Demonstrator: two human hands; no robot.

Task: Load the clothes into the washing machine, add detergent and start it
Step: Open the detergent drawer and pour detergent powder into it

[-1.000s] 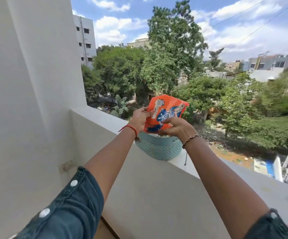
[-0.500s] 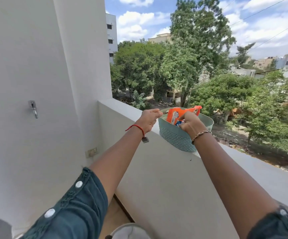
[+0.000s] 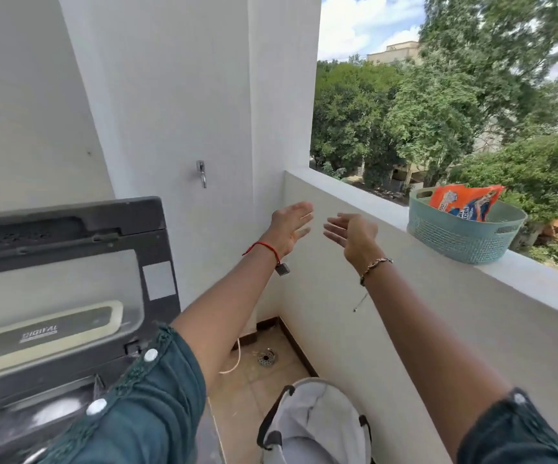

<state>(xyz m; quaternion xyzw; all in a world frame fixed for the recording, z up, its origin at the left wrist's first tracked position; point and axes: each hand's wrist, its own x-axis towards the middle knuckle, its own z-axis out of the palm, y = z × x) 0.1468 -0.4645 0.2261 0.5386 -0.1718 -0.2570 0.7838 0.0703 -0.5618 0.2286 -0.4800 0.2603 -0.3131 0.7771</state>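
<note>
An orange detergent pouch lies in a teal plastic basket on the balcony ledge at the right. My left hand and my right hand hang in the air in front of the parapet wall, palms facing each other, fingers straight, holding nothing. Both are well to the left of the basket. The top-load washing machine stands at the left with its dark lid raised. A white laundry hamper with black handles sits on the floor below my arms.
The white balcony ledge runs from the corner pillar to the right. A metal tap sticks out of the wall. A floor drain and a white hose lie on the tiled floor in the corner.
Both hands have let go of the detergent pouch, which now rests in the basket, and pulled back to the left. The view has turned left, bringing the washing machine in.
</note>
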